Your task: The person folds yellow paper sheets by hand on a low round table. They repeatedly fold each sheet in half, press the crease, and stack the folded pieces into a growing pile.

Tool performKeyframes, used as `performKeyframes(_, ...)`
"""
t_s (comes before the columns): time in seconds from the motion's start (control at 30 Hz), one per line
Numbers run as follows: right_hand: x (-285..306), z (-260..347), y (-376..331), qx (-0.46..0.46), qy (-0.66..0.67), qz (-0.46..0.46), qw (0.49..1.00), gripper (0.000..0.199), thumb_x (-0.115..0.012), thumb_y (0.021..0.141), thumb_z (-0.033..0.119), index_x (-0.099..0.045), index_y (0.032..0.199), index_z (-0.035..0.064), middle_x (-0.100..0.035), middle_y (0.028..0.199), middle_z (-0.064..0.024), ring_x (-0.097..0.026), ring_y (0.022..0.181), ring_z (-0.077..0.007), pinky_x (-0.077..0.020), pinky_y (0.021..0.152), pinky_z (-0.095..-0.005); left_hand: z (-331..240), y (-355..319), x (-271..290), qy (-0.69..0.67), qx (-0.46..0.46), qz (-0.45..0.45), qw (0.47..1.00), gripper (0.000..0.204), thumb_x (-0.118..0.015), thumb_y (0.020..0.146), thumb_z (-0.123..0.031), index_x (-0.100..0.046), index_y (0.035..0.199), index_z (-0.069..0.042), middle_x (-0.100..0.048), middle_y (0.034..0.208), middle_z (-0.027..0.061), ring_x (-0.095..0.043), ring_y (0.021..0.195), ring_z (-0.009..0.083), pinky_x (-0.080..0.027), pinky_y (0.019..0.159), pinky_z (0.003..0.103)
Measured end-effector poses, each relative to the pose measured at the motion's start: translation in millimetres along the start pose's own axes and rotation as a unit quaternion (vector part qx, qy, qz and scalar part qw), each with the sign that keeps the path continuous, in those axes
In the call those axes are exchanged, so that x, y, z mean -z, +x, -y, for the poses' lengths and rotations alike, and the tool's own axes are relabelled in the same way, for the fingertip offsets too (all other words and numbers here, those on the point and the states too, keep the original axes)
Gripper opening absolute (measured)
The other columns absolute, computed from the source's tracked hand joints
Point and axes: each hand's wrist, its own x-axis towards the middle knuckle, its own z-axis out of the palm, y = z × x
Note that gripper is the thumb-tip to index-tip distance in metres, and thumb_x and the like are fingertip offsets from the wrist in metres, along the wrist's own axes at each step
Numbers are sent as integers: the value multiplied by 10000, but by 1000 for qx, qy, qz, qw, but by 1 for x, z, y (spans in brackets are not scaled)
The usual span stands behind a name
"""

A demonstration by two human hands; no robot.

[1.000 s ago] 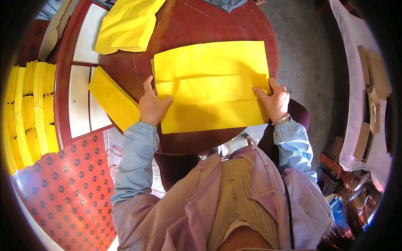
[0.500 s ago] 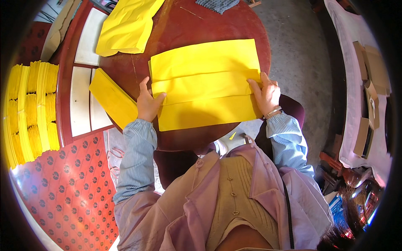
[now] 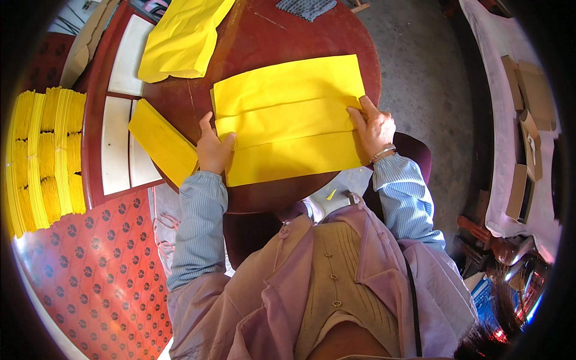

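A stack of yellow paper sheets (image 3: 294, 78) with folds running across it lies on the dark red round table, near its front edge. My left hand (image 3: 214, 147) grips its left edge, the thumb on top and the index finger along the side. At the right edge my right hand (image 3: 373, 126) has its thumb on the paper and its fingers round the side. What the fingers do beneath the sheets is hidden. Close by my left wrist lies a narrow folded yellow strip of paper (image 3: 161, 141).
On the round table (image 3: 264, 36) lie a crumpled yellow sheet (image 3: 186, 39) and a grey knitted cloth (image 3: 307, 7). Bundled yellow paper stacks (image 3: 45, 162) stand at the left beside white panels (image 3: 117, 144). Cardboard boxes (image 3: 534, 90) rest on a pale-covered surface at the right.
My right hand has slid slightly upward along the sheets' right edge, its fingers reaching higher. The left hand keeps its hold, and the sheets stay almost where they were.
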Motion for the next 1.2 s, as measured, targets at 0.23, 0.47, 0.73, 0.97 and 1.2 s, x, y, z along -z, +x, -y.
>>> performKeyframes(0.23, 1, 3, 3, 1, -44, 14, 999, 240, -733, 970, 308, -713, 1119, 121, -784, 975, -180, -773, 860, -374, -623, 842, -478, -52, -23, -4, 138, -52, -72, 986, 650, -686, 948, -163, -472, 1561, -126, -634, 1428, 224, -616, 1318, 404, -420, 1152, 543)
performKeyframes(0.47, -2, 2, 3, 3, -46, 16, 999, 226, -711, 991, 299, -709, 1110, 106, -792, 1012, -178, -774, 860, -372, -629, 845, -468, -34, -17, -21, 106, -265, 17, 958, 465, -662, 953, -95, -633, 1418, -90, -579, 1506, 261, -556, 1418, 394, -434, 1195, 464)
performKeyframes(0.73, -5, -2, 4, 27, -74, -21, 997, 274, -737, 979, 324, -661, 1109, 96, -783, 974, -187, -767, 848, -390, -616, 763, -456, -50, -34, -94, 232, -207, -138, 940, 806, -624, 1040, -458, -330, 1655, -27, -333, 1674, 334, -249, 1597, 480, -212, 1292, 585)
performKeyframes(0.97, -17, 48, -14, 250, -117, -160, 948, 587, -779, 901, 214, -603, 1455, 141, -610, 1496, -72, -559, 1386, -288, -349, 1147, -530, -54, -32, -104, 217, -172, -126, 953, 850, -540, 1057, -554, -278, 1684, -44, -232, 1717, 336, -142, 1631, 470, -60, 1314, 596)
performKeyframes(1.2, -93, 65, -35, 247, -202, 93, 943, 619, -463, 1122, 387, -346, 1676, 139, -292, 1765, -78, -226, 1644, -232, -150, 1334, -484, -60, -30, -103, 244, -110, -72, 961, 889, -460, 1068, -627, -191, 1716, -82, -135, 1772, 258, -51, 1661, 394, 17, 1332, 539)
